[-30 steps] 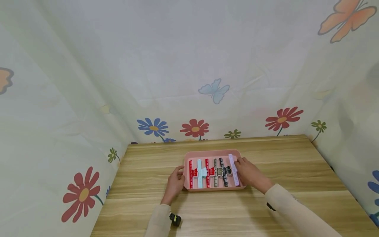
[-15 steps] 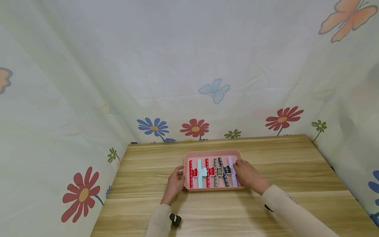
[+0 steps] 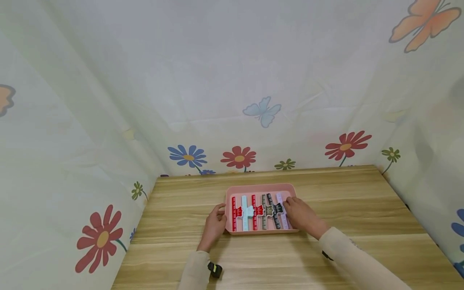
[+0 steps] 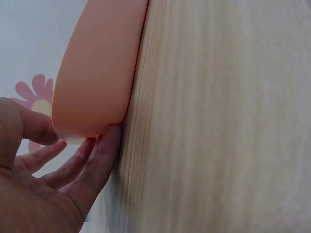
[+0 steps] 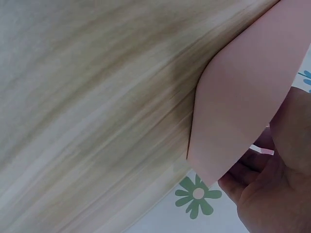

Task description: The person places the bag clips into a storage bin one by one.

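Note:
A shallow pink tray [image 3: 261,187] sits on the wooden table. Inside it, several long bag clips with shaped tabs stand side by side: red [image 3: 234,219], pale blue [image 3: 244,221], a second red, grey-green [image 3: 264,221] and black [image 3: 277,221]. At the right end lies a lavender bag clip [image 3: 279,198], partly covered by my right hand [image 3: 301,215], which grips its middle over the tray's right wall. My left hand [image 3: 214,225] touches the tray's left end; in the left wrist view its fairly straight fingertips [image 4: 112,136] press the outer wall.
The wooden table [image 3: 250,257] extends around the tray on all sides. White cloth walls [image 3: 203,80] printed with flowers and butterflies rise behind it and to both sides. Dark camera units [image 3: 214,270] are strapped at the wrists.
My right hand has moved a little left, bringing the lavender clip closer to the black one. The black clip's upper end has tilted slightly left. My left hand has stayed put.

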`<action>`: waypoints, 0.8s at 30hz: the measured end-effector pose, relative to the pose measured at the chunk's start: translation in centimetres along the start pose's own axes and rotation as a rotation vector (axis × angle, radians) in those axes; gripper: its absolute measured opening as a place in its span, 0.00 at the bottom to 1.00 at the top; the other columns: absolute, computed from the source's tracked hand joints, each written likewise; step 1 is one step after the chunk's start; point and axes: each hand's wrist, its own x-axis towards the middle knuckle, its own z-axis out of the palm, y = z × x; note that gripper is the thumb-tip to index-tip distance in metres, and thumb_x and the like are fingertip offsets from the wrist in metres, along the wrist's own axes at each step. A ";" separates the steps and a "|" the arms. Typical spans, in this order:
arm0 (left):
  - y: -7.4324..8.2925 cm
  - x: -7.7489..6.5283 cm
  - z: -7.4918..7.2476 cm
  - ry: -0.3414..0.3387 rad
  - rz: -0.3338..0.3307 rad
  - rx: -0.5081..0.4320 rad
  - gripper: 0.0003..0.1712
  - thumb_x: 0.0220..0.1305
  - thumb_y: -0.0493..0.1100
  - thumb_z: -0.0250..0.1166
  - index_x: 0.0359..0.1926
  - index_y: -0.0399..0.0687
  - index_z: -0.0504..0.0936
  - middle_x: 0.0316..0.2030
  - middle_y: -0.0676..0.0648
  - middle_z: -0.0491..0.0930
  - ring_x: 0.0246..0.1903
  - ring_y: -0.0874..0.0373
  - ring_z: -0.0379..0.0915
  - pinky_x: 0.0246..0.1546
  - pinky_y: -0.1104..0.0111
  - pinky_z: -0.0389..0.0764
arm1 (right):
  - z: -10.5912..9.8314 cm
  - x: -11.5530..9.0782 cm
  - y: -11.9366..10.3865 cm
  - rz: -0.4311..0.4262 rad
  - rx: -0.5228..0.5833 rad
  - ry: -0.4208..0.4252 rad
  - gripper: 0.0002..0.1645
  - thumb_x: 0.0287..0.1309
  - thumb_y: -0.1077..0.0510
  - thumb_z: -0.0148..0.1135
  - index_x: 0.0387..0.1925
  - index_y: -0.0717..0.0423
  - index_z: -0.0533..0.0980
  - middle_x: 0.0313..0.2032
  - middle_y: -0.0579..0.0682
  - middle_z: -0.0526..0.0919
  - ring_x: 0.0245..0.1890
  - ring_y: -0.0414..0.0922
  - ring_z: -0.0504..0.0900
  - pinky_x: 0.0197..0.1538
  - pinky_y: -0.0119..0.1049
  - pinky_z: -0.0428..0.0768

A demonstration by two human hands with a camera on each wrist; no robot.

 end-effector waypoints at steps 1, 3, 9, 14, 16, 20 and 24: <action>0.0 0.0 0.0 0.001 -0.001 0.001 0.24 0.70 0.37 0.55 0.65 0.49 0.71 0.53 0.35 0.78 0.49 0.45 0.80 0.36 0.62 0.84 | 0.1 0.0 0.0 0.003 0.005 0.003 0.22 0.60 0.58 0.62 0.51 0.70 0.76 0.42 0.60 0.79 0.43 0.52 0.77 0.55 0.47 0.78; 0.0 0.0 0.0 0.003 0.002 0.002 0.24 0.70 0.37 0.55 0.65 0.49 0.71 0.53 0.35 0.78 0.49 0.45 0.80 0.36 0.62 0.84 | 0.3 0.1 0.0 0.007 0.012 0.010 0.21 0.60 0.58 0.62 0.51 0.69 0.76 0.42 0.60 0.79 0.43 0.53 0.77 0.55 0.48 0.78; -0.1 -0.1 0.0 0.004 0.009 0.004 0.23 0.70 0.37 0.55 0.65 0.49 0.71 0.52 0.35 0.79 0.48 0.45 0.81 0.35 0.62 0.84 | 0.9 0.1 0.1 0.015 0.026 0.013 0.21 0.59 0.59 0.60 0.52 0.68 0.76 0.44 0.60 0.79 0.45 0.53 0.78 0.57 0.49 0.77; 0.0 -0.1 0.0 -0.001 0.007 0.000 0.24 0.70 0.37 0.55 0.65 0.49 0.71 0.53 0.35 0.78 0.48 0.45 0.80 0.36 0.61 0.84 | 0.8 0.1 0.1 0.026 0.076 0.004 0.22 0.57 0.62 0.60 0.54 0.66 0.75 0.46 0.59 0.78 0.47 0.53 0.77 0.59 0.49 0.76; -0.1 -0.1 0.0 -0.002 0.007 -0.004 0.24 0.70 0.37 0.54 0.65 0.49 0.71 0.53 0.35 0.78 0.48 0.45 0.80 0.35 0.62 0.84 | 0.7 0.2 0.1 0.033 0.093 -0.002 0.23 0.57 0.62 0.60 0.55 0.66 0.75 0.48 0.59 0.77 0.49 0.54 0.76 0.60 0.50 0.75; -0.1 -0.1 0.0 -0.001 0.012 -0.004 0.24 0.69 0.36 0.55 0.65 0.48 0.71 0.52 0.35 0.79 0.48 0.45 0.80 0.36 0.61 0.84 | 0.2 0.2 0.1 0.053 0.103 -0.015 0.24 0.57 0.62 0.60 0.57 0.62 0.75 0.51 0.58 0.76 0.53 0.55 0.75 0.63 0.54 0.72; -0.1 -0.1 0.0 -0.002 0.016 -0.001 0.24 0.69 0.36 0.54 0.65 0.48 0.71 0.52 0.35 0.79 0.49 0.45 0.80 0.37 0.61 0.84 | -0.6 0.1 -0.1 0.074 0.109 -0.015 0.25 0.56 0.60 0.62 0.57 0.58 0.75 0.53 0.57 0.76 0.55 0.56 0.74 0.60 0.59 0.72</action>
